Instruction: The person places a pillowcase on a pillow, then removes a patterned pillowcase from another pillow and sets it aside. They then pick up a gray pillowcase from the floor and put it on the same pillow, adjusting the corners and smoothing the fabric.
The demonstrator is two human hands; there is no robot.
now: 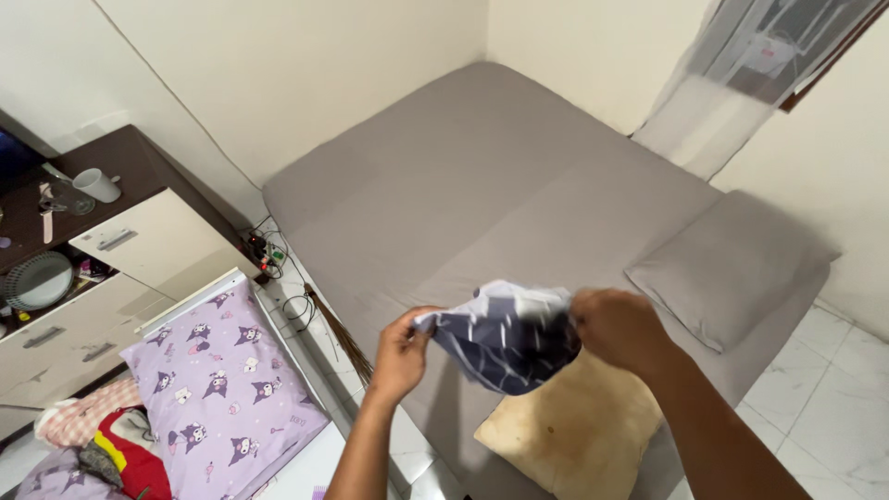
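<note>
My left hand (400, 354) and my right hand (619, 329) both grip a dark blue and white striped pillowcase (507, 335), bunched between them above the bed. Below it a bare, stained yellowish pillow (565, 431) lies on the near edge of the grey-sheeted mattress (463, 185). A grey-covered pillow (732, 264) rests at the mattress's right side.
A lilac pillow with cartoon print (222, 380) leans by a white drawer cabinet (139, 250) at the left, with a white mug (95, 184) on its dark top. A power strip with cables (264, 255) and a broom (341, 335) lie on the floor beside the mattress. A sheer curtain (732, 83) hangs at the far right.
</note>
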